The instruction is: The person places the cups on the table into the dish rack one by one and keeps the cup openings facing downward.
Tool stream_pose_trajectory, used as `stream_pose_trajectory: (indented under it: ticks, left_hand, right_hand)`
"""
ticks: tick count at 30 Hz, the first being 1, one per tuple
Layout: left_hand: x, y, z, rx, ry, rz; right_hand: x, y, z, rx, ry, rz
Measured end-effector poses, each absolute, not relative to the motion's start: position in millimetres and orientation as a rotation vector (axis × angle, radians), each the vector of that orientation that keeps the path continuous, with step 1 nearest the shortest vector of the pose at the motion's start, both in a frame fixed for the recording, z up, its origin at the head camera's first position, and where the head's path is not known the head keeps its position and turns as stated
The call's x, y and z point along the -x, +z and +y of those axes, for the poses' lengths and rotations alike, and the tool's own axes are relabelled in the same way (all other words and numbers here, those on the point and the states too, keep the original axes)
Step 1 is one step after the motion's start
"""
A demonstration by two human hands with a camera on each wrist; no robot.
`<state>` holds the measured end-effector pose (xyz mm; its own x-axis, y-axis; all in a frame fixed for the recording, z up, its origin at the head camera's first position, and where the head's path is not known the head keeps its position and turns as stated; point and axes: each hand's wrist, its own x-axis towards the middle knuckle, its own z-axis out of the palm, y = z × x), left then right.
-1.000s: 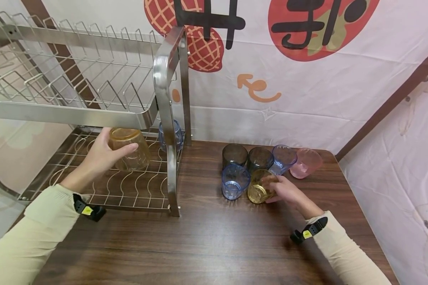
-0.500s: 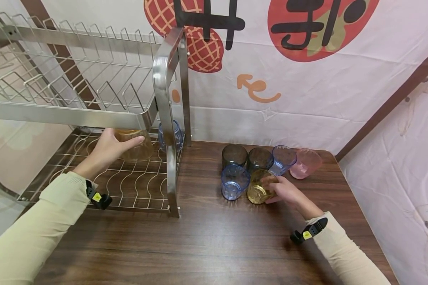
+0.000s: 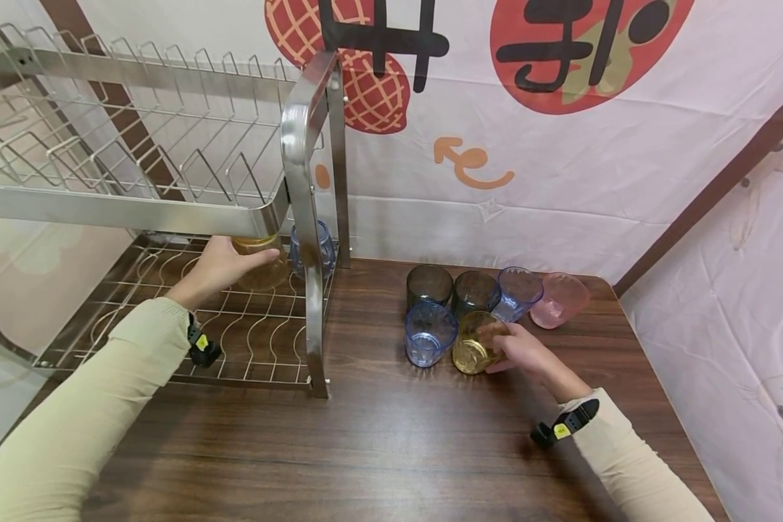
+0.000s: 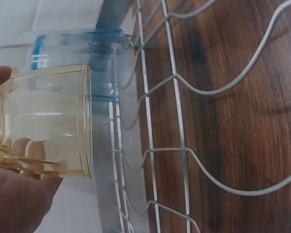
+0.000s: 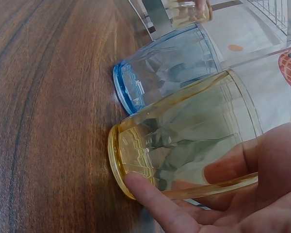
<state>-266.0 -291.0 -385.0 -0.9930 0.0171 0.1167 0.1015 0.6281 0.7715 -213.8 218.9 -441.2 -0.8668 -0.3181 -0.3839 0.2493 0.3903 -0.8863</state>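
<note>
My left hand (image 3: 217, 270) grips an amber glass (image 3: 264, 274) under the upper tier of the dish rack. The glass is mouth down, and in the left wrist view its rim (image 4: 87, 121) is just above the wire shelf. Beside it on that lower shelf stands an upturned blue glass (image 3: 324, 250), partly behind the rack's post. On the table to the right, my right hand (image 3: 527, 354) holds a yellow glass (image 3: 470, 352) that stands mouth up. In the right wrist view, fingers lie along the side of this yellow glass (image 5: 194, 131).
Close around the yellow glass stand a blue glass (image 3: 429, 335), two dark glasses (image 3: 428, 283), another blue glass (image 3: 519, 291) and a pink glass (image 3: 560, 299). The two-tier metal rack (image 3: 303, 145) stands at the left, its front rail above my left hand. A printed curtain (image 3: 404, 217) hangs behind.
My left hand has moved right and slightly deeper into the rack with the amber glass, closer to the upturned blue glass. The right hand and its yellow glass have stayed put.
</note>
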Motion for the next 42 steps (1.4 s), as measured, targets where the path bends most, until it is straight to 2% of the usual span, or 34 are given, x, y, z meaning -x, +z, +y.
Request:
stream_pose_trajectory:
  ticks: [14, 33, 42]
  left_hand:
    - [289.8, -402.2, -285.1, 0.075, -1.333, -2.729]
    - [305.3, -418.0, -292.3, -0.091, -1.35, -2.756]
    - [308.9, -419.6, -293.0, -0.088, -1.401, -2.736]
  right_hand:
    - [212.2, -441.7, 218.8, 0.075, -1.515, 2.15]
    - [212.1, -443.3, 218.8, 0.078, -1.519, 2.143]
    - [213.1, -439.5, 218.8, 0.081, -1.506, 2.145]
